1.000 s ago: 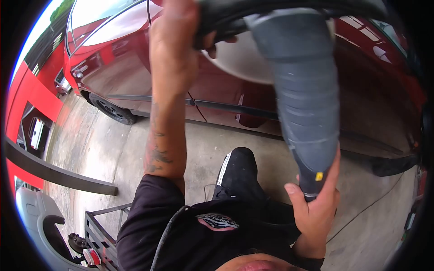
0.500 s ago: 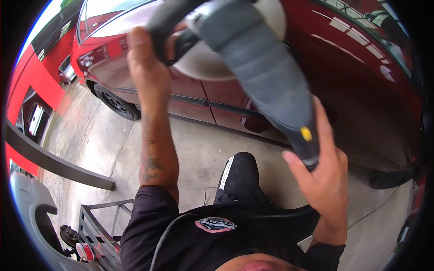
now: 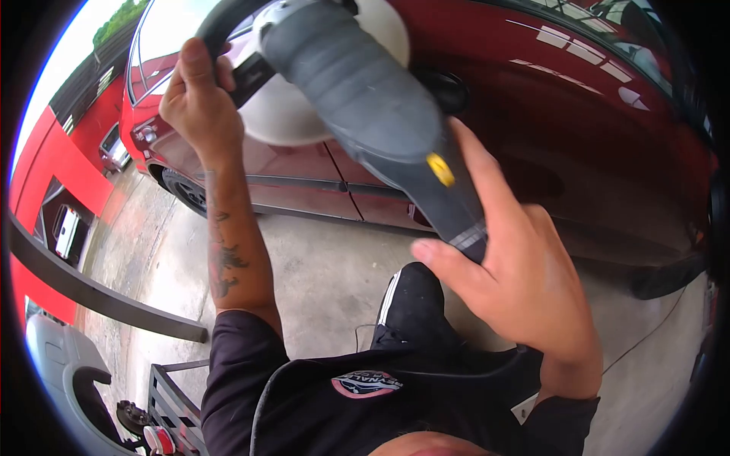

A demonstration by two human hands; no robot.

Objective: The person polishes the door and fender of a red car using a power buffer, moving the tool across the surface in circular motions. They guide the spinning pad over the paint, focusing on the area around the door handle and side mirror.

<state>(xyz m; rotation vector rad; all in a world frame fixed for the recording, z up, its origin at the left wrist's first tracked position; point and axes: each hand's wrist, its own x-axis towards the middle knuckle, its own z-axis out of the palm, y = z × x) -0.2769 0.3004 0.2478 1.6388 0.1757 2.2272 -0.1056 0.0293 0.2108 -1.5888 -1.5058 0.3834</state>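
Note:
Both my hands hold a grey and black car polisher (image 3: 372, 99) against the side of a dark red car (image 3: 547, 144). Its round white pad (image 3: 285, 121) lies at the car's side, partly covered by the tool body. My left hand (image 3: 199, 110) is closed around the black loop handle (image 3: 220, 26) at the polisher's front. My right hand (image 3: 525, 266) wraps the rear grip, fingers along its far side and thumb on the near side. Whether a finger presses the trigger is hidden.
Below the car is a concrete floor (image 3: 319, 266), with my black shoe (image 3: 414, 300) on it. A thin cable (image 3: 646, 334) runs across the floor at right. At lower left are a curved grey bar (image 3: 114, 296), a metal frame (image 3: 182, 395) and a grey car panel (image 3: 65, 357).
The polisher has shifted left across the car's side, and its pad moved left too. Both hands went along with it, still gripping. A dark door handle recess now shows right of the tool.

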